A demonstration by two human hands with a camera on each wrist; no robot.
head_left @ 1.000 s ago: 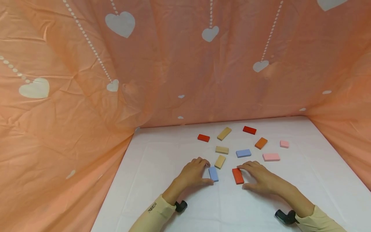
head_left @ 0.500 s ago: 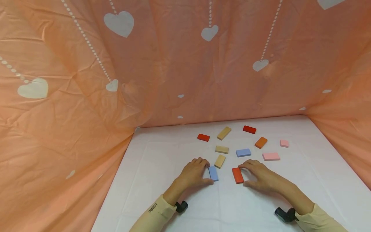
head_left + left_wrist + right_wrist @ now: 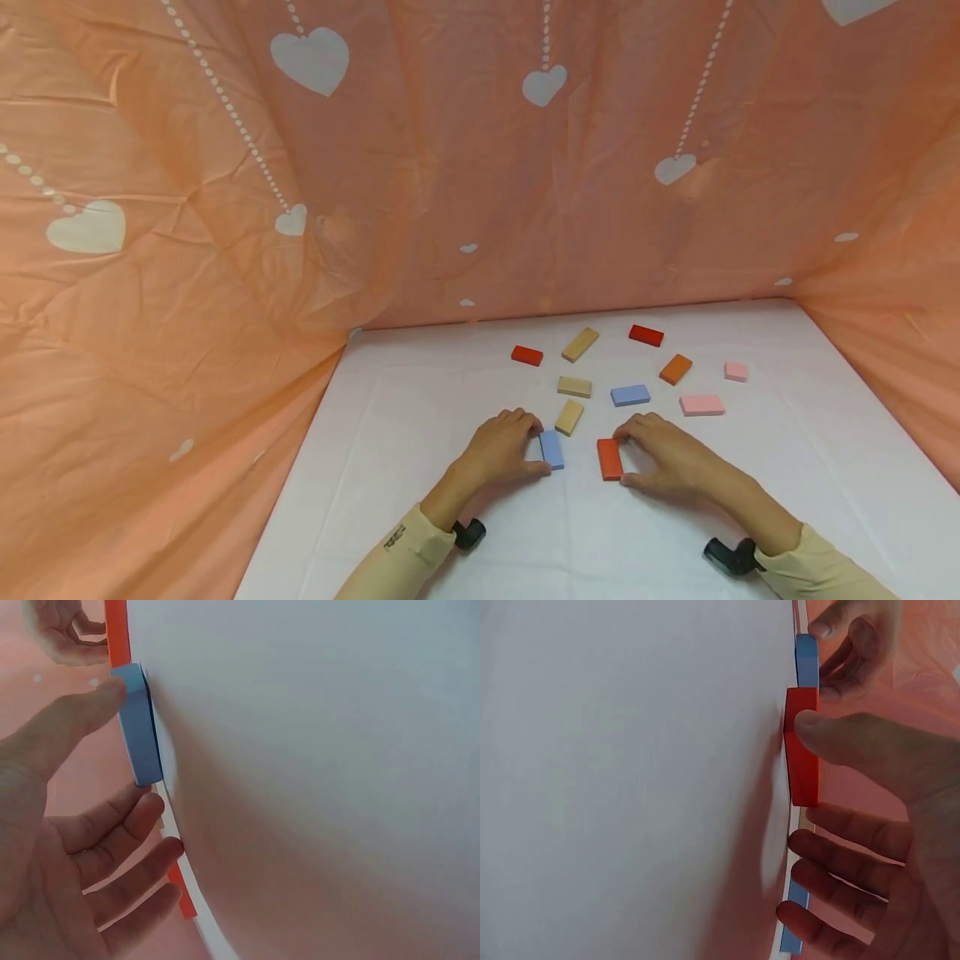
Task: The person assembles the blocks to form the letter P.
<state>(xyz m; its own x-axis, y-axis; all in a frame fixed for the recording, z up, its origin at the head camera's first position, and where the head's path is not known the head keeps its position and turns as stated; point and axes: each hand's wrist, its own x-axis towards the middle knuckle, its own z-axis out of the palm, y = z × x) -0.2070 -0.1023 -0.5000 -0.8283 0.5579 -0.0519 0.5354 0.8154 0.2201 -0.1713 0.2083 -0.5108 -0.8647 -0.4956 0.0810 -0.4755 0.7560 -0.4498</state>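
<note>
Fingers and thumb of the left hand [image 3: 497,450] pinch a flat, rectangular blue block [image 3: 552,450] by its two short ends, and from where I stand the right hand [image 3: 670,457] holds a flat, rectangular red block [image 3: 610,460] the same way. Both blocks lie on the white-covered table [image 3: 570,550], apart, with a gap between them. Just beyond the blue one sits a small tan block [image 3: 569,417]; farther off I see a flat pink block [image 3: 702,405].
</note>
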